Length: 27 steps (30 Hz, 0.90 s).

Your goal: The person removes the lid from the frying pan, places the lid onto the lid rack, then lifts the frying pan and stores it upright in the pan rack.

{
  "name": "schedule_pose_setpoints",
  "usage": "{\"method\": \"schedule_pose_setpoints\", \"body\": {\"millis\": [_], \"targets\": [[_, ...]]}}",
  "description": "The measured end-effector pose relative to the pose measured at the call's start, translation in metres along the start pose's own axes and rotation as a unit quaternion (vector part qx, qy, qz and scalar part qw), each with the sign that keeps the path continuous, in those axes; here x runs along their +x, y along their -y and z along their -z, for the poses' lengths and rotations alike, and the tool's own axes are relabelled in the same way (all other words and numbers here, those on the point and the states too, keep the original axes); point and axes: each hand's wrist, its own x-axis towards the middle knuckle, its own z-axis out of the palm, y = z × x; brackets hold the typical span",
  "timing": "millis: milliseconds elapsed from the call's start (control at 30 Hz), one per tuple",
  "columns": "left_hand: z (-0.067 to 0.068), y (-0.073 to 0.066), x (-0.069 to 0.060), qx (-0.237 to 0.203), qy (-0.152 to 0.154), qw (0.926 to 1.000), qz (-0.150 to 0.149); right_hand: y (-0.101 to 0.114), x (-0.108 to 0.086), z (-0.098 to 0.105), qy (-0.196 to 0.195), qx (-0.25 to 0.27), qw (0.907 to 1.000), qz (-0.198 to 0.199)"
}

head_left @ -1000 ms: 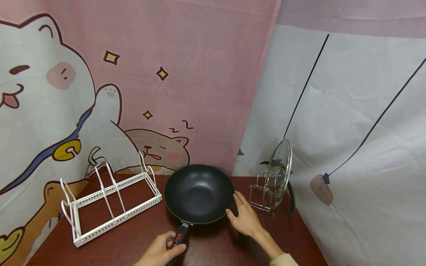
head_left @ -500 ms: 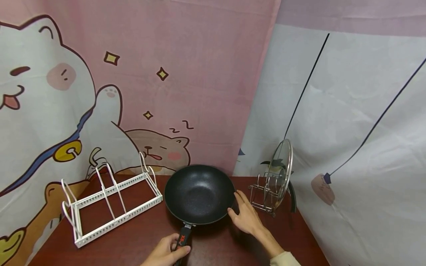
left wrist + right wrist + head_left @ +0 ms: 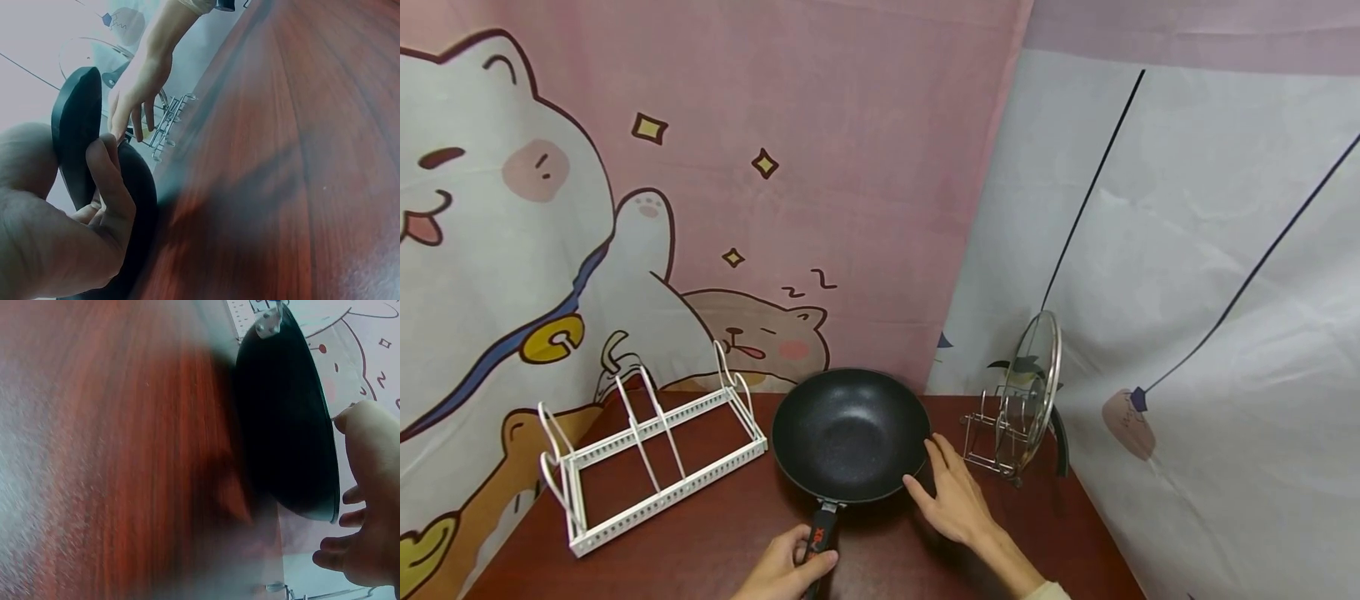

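Observation:
A black wok (image 3: 850, 433) sits on the table with its dark inside facing up. Its black handle (image 3: 822, 533), marked in red, points toward me. My left hand (image 3: 786, 565) grips that handle, thumb on one side and curled fingers on the other, as the left wrist view also shows. On the wok's right side my right hand (image 3: 953, 498) touches the rim with fingers spread and fairly straight. Seen from the right wrist, the thumb (image 3: 356, 422) meets the rim while the other fingers lie beyond it.
To the left stands a white rack (image 3: 662, 467) with upright wire dividers. At the back right, a metal wire rack (image 3: 992, 450) bears a glass lid (image 3: 1048, 383) standing on edge. A printed curtain (image 3: 865, 208) hangs behind the dark red table (image 3: 685, 558).
The wok's handle has swung slightly to the right with my left hand on it. My right hand has slid a little along the rim toward me. Both racks stay in place.

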Motion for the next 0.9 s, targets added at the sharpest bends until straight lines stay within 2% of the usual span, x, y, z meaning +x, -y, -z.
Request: {"method": "schedule_pose_setpoints", "body": {"millis": [100, 267, 367, 400, 500, 533, 600, 633, 767, 833, 867, 900], "targets": [[-0.001, 0.011, 0.004, 0.013, -0.005, 0.9999, -0.008, 0.003, -0.002, -0.002, -0.012, -0.014, 0.9998, 0.008], [-0.002, 0.032, 0.012, -0.004, -0.005, 0.9999, -0.014, 0.006, -0.004, -0.005, -0.025, -0.030, 0.9991, 0.013], [-0.003, 0.057, 0.021, -0.029, 0.001, 0.9996, -0.007, 0.008, -0.005, -0.006, -0.026, -0.033, 0.9990, 0.013], [-0.005, 0.062, 0.023, -0.031, 0.003, 0.9993, -0.020, 0.008, -0.005, -0.007, -0.025, -0.035, 0.9990, 0.012], [-0.005, 0.083, 0.032, -0.056, 0.009, 0.9984, 0.000, 0.009, -0.006, -0.007, -0.023, -0.037, 0.9990, 0.012], [-0.006, 0.083, 0.033, -0.066, 0.010, 0.9977, 0.007, 0.009, -0.006, -0.007, -0.023, -0.036, 0.9990, 0.012], [-0.009, 0.074, 0.029, -0.063, 0.014, 0.9979, -0.010, 0.010, -0.007, -0.007, -0.021, -0.035, 0.9991, 0.011], [-0.009, 0.070, 0.028, -0.069, 0.016, 0.9975, 0.001, 0.010, -0.007, -0.007, -0.019, -0.034, 0.9992, 0.010], [-0.017, 0.019, 0.011, -0.056, 0.015, 0.9983, 0.001, 0.009, -0.006, -0.007, -0.013, -0.029, 0.9995, 0.007], [-0.021, 0.000, 0.005, -0.060, 0.012, 0.9980, 0.019, 0.008, -0.005, -0.007, -0.009, -0.027, 0.9996, 0.005], [-0.022, -0.003, 0.005, -0.067, 0.009, 0.9974, 0.027, 0.008, -0.004, -0.007, -0.007, -0.026, 0.9996, 0.004], [-0.022, 0.007, 0.009, -0.075, 0.010, 0.9967, 0.030, 0.008, -0.004, -0.007, -0.005, -0.023, 0.9997, 0.003]]}}
